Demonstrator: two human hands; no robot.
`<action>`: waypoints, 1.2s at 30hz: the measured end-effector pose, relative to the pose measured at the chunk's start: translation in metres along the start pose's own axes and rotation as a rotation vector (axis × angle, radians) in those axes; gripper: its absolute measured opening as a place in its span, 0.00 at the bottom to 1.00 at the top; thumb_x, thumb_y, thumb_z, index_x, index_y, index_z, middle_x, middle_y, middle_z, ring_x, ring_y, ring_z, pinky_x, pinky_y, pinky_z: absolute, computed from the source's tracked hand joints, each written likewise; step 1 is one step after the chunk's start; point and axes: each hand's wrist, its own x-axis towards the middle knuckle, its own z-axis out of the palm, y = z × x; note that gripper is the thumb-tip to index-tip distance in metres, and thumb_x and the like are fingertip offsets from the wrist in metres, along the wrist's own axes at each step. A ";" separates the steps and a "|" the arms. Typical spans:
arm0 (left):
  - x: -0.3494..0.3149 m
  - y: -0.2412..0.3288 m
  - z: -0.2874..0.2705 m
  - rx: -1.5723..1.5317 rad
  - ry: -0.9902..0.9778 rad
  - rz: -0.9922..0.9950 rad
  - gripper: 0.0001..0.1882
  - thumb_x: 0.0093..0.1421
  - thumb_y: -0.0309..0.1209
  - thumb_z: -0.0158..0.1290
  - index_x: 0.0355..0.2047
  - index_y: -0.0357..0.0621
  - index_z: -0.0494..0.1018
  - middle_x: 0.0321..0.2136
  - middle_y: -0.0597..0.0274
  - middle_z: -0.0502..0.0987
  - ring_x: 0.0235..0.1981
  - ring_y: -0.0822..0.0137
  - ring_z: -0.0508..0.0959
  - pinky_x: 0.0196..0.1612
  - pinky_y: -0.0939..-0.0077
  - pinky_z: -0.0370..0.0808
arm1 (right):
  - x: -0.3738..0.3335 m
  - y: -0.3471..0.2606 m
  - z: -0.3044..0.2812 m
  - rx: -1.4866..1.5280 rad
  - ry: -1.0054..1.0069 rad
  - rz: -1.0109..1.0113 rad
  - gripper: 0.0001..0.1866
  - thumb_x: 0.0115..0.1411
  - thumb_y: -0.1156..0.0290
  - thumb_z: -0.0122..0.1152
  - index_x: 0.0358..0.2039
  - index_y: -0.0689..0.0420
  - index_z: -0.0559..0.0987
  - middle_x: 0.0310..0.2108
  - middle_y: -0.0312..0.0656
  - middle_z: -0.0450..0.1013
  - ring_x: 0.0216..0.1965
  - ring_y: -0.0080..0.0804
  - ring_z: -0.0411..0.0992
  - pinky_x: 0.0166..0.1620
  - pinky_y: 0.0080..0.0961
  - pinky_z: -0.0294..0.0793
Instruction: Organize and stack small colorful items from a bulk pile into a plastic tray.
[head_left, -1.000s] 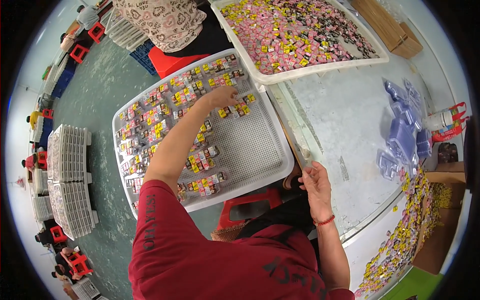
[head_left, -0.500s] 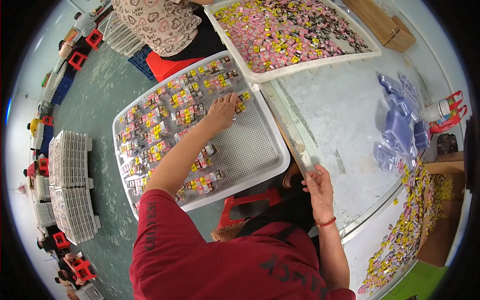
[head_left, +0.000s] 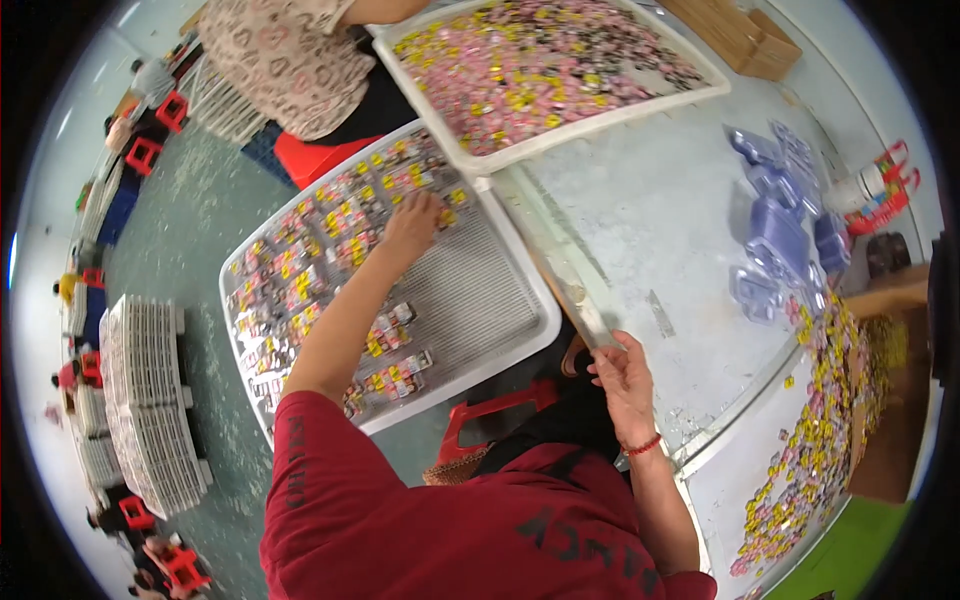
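Observation:
My left hand (head_left: 410, 225) reaches into a large white perforated tray (head_left: 535, 325). Its bent fingers are closed around a clear pack (head_left: 453, 205) of small yellow, pink and dark pieces, which they partly cover. Rows of similar packs (head_left: 300, 255) fill the tray's left and far parts. Beside the edge of the metal table (head_left: 640, 240), my right hand (head_left: 626, 385) has loosely bent fingers held apart, with nothing visible in them. A red bracelet (head_left: 641, 446) is on that wrist.
Beyond stands a white bin (head_left: 600, 110) of loose small pieces, beside a person in a patterned shirt (head_left: 290, 70). Clear plastic shells (head_left: 780, 235) lie on the table at right, near spilled pieces (head_left: 800, 460) and a cardboard box (head_left: 895, 400). Stacked trays (head_left: 145, 390) stand left.
The whole view has shifted slightly leftward and is blurrier. My left hand stays at the same pack in the tray. My right hand remains beside the table edge.

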 end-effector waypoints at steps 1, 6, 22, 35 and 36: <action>-0.002 -0.003 -0.004 0.076 -0.040 0.000 0.25 0.45 0.21 0.55 0.46 0.42 0.67 0.46 0.52 0.69 0.53 0.51 0.68 0.54 0.60 0.67 | 0.000 0.003 0.000 -0.015 -0.010 -0.023 0.22 0.64 0.71 0.55 0.57 0.54 0.63 0.38 0.36 0.71 0.36 0.22 0.70 0.39 0.18 0.70; -0.014 -0.001 -0.036 0.294 -0.145 -0.034 0.28 0.46 0.20 0.55 0.50 0.45 0.68 0.52 0.49 0.66 0.56 0.51 0.66 0.52 0.62 0.69 | -0.001 0.011 -0.005 -0.074 0.008 -0.133 0.22 0.63 0.74 0.56 0.55 0.56 0.63 0.34 0.36 0.71 0.34 0.19 0.68 0.39 0.18 0.70; 0.121 0.473 -0.021 -0.515 0.148 0.743 0.13 0.49 0.32 0.62 0.34 0.41 0.74 0.31 0.55 0.75 0.38 0.53 0.75 0.40 0.62 0.74 | -0.085 0.032 -0.106 0.032 0.247 -0.032 0.19 0.63 0.78 0.54 0.54 0.61 0.65 0.36 0.34 0.68 0.38 0.18 0.67 0.43 0.15 0.69; 0.151 0.513 0.014 -0.333 -0.144 0.682 0.07 0.56 0.32 0.53 0.26 0.43 0.77 0.31 0.51 0.78 0.34 0.53 0.78 0.38 0.60 0.73 | -0.123 0.078 -0.151 0.373 0.316 -0.125 0.15 0.65 0.77 0.52 0.52 0.61 0.68 0.35 0.32 0.70 0.34 0.16 0.68 0.39 0.14 0.71; 0.143 0.520 0.020 -0.093 -0.053 0.689 0.07 0.56 0.30 0.51 0.27 0.41 0.76 0.31 0.50 0.77 0.35 0.53 0.78 0.38 0.59 0.73 | -0.126 0.081 -0.151 0.371 0.319 -0.097 0.15 0.65 0.77 0.52 0.52 0.61 0.68 0.34 0.31 0.70 0.33 0.16 0.68 0.39 0.14 0.70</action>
